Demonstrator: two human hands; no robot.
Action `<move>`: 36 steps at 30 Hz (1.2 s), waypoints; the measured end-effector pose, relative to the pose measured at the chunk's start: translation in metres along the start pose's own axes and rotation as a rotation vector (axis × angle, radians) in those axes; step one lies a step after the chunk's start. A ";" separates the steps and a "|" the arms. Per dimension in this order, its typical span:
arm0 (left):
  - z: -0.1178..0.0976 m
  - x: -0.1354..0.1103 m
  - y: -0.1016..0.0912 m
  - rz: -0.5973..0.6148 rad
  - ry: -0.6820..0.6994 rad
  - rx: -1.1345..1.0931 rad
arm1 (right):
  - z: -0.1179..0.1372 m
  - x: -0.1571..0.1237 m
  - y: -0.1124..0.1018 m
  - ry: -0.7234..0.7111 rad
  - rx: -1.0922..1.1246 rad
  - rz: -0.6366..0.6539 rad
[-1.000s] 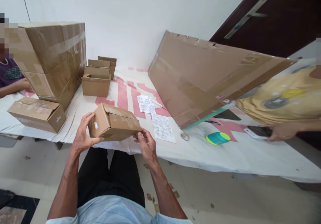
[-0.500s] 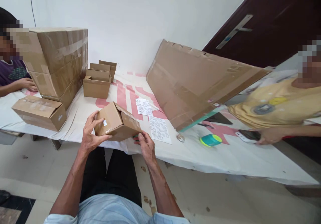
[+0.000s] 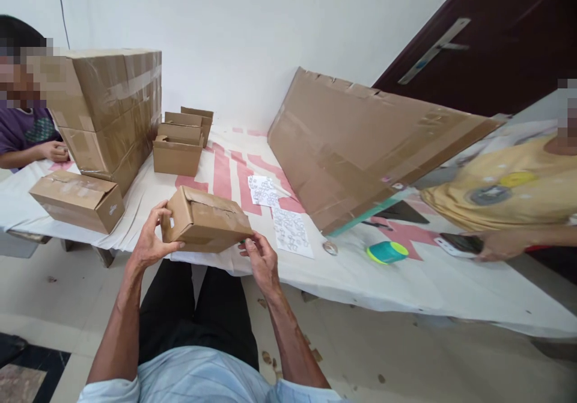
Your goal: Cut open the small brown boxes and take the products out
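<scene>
Left hand (image 3: 148, 244), right hand (image 3: 263, 263), cardboard box (image 3: 213, 221) between them

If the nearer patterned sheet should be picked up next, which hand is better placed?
Probably the right hand: it is at the right end of the cardboard box, close to the sheet. The left hand grips the opposite end, farther away, with the box between.
</scene>
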State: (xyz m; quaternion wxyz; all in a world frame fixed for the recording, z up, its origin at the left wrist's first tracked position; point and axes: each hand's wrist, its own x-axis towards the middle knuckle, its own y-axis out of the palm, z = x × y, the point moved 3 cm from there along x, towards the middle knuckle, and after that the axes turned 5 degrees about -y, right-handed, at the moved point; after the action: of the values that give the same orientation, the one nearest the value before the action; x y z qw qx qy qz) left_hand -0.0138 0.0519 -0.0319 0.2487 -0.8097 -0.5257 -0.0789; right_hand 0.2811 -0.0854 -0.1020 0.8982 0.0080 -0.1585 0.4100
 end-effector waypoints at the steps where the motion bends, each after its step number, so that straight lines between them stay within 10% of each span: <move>1: 0.005 -0.001 -0.004 0.011 -0.044 -0.023 | 0.003 -0.002 0.003 -0.014 -0.010 0.016; 7: 0.030 -0.007 -0.026 0.050 -0.249 -0.115 | 0.021 -0.015 0.023 -0.146 -0.072 0.121; 17: 0.043 -0.002 -0.039 0.026 -0.213 -0.234 | 0.038 -0.019 0.033 -0.262 -0.045 0.162; 36: 0.009 0.020 -0.047 0.116 -0.284 0.014 | 0.044 -0.006 0.022 -0.279 -0.068 0.211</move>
State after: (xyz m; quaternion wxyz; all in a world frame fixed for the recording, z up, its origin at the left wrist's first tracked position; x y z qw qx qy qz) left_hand -0.0478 0.0882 -0.0170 0.1815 -0.8401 -0.5083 0.0545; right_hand 0.2490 -0.0812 -0.0647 0.8191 0.0177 -0.2956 0.4913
